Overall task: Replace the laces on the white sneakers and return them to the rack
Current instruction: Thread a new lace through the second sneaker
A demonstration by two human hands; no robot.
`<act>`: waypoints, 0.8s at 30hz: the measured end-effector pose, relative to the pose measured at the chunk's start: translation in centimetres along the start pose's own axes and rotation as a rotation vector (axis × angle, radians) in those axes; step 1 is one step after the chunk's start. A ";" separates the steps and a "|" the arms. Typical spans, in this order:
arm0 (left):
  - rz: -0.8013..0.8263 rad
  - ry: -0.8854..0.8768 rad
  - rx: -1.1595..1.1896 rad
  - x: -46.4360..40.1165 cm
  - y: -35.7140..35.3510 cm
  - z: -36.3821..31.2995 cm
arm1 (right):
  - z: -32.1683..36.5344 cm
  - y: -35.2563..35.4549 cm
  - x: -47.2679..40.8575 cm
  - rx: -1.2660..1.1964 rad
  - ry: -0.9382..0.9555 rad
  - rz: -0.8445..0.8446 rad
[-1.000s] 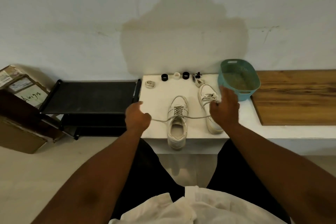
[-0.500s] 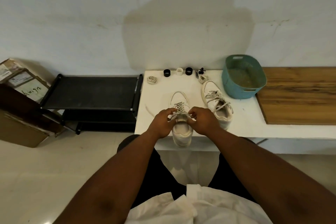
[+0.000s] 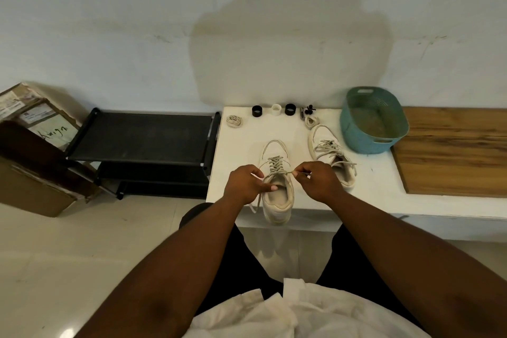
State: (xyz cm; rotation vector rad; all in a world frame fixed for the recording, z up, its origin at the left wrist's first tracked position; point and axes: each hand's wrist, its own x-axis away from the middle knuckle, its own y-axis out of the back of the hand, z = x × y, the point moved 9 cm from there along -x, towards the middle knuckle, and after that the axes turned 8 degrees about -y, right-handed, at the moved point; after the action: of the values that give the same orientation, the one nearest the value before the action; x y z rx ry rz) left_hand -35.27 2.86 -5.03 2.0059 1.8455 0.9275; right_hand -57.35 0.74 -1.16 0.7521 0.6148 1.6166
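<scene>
Head view: a person's 2 bare forearms reach forward to a white table, seen from above.
Cardboard boxes (image 3: 33, 145): stacked on the floor at far left, against the wall.
Rack (image 3: 142, 140): black, with shelves, standing on the floor between the boxes and the table, its right end just beside the table edge.
Table (image 3: 241, 145): white top against the wall.
Coiled lace (image 3: 234, 120): lies near the table's back left corner.
Rings (image 3: 273, 110): 2 black and 1 white in a row along the back edge.
Left hand (image 3: 244, 184): fingers curled, pinching a lace end at the left side of the near sneaker's opening.
Near sneaker (image 3: 277, 189): white, toe toward the wall, heel at the front table edge, laced up its front; a loose lace end hangs past the left hand.
Right hand (image 3: 319, 181): fingers curled, pinching the other lace end (image 3: 300, 172) just right of the same sneaker.
Far sneaker (image 3: 330, 153): white, laced, lying behind the right hand, near the basket.
Basket (image 3: 354, 129): teal, perforated, on the table's right side.
Wooden board (image 3: 452, 151): flat at far right.
</scene>
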 end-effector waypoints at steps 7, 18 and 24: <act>0.008 -0.015 0.257 0.9 -1.3 0.5 | 0.2 -0.7 0.0 0.009 -0.015 0.013; 0.050 -0.108 -0.130 1.3 1.2 -0.9 | -0.3 0.7 -0.5 0.100 -0.070 0.001; 0.198 0.014 0.119 2.7 3.3 -1.7 | 0.3 2.5 -0.9 0.303 -0.074 0.270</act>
State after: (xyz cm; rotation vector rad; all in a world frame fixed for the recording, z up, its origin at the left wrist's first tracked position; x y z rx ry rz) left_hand -33.70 4.55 -1.02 2.2931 1.7722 0.9038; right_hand -58.64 -0.57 0.77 1.1537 0.7390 1.7513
